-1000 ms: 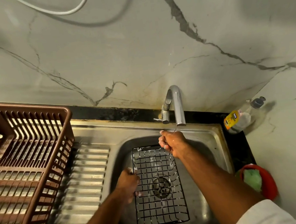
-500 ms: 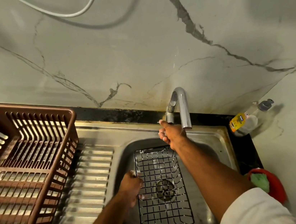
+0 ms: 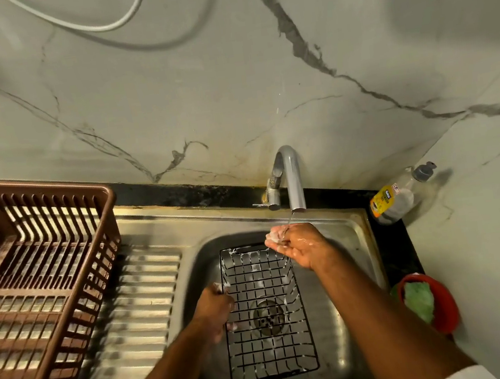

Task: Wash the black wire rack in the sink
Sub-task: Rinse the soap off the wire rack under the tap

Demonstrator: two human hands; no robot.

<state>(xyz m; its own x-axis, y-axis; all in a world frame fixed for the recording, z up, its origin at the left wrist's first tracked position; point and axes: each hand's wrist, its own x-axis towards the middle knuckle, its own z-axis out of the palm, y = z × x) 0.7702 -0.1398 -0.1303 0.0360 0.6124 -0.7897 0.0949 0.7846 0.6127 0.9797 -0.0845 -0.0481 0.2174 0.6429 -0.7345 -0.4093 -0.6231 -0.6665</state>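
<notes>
Head view: The black wire rack [image 3: 266,311] lies flat in the basin of the sink [image 3: 346,304], over the drain, with soap foam on its wires. The left hand [image 3: 214,305] grips the rack's left rim, fingers curled round the wire. The right hand [image 3: 297,243] is held palm-up with relaxed fingers over the rack's far end, holding nothing, under a thin stream from the tap [image 3: 288,178]. A brown dish drainer [image 3: 32,281] stands left of the sink; a soap bottle [image 3: 399,198] lies to its right, and a red bowl [image 3: 445,306] with a green scrubber [image 3: 419,300] sits beside it.
</notes>
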